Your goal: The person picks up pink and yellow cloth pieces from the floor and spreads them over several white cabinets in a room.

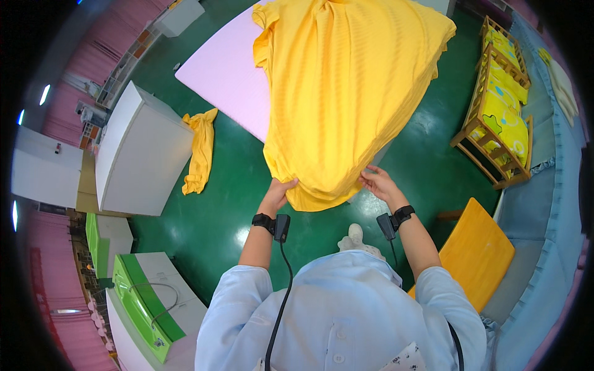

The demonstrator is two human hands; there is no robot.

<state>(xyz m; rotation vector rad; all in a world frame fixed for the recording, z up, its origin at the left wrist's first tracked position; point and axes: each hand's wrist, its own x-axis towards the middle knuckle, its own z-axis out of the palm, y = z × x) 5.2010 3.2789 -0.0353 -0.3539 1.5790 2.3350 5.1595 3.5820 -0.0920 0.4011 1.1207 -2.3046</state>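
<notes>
A large yellow sheet [346, 93] spreads over a pink mattress [226, 71], whose left part is uncovered. The near end of the sheet hangs down in a rounded fold in front of me. My left hand [280, 190] is closed on the sheet's near left edge, the fingers partly tucked behind the cloth. At its near right edge my right hand [377, 183] pinches the fabric between thumb and fingers. Both wrists carry black straps with small boxes. Ripples run lengthwise down the sheet, and its far left corner is bunched.
Another yellow cloth [201, 151] lies on the green floor beside a white cabinet [139, 151]. Low left stands a green-topped sink unit [139, 309]. At right are a wooden table [479, 253] and small wooden beds [495, 117] with yellow bedding, near a blue curtain [544, 235].
</notes>
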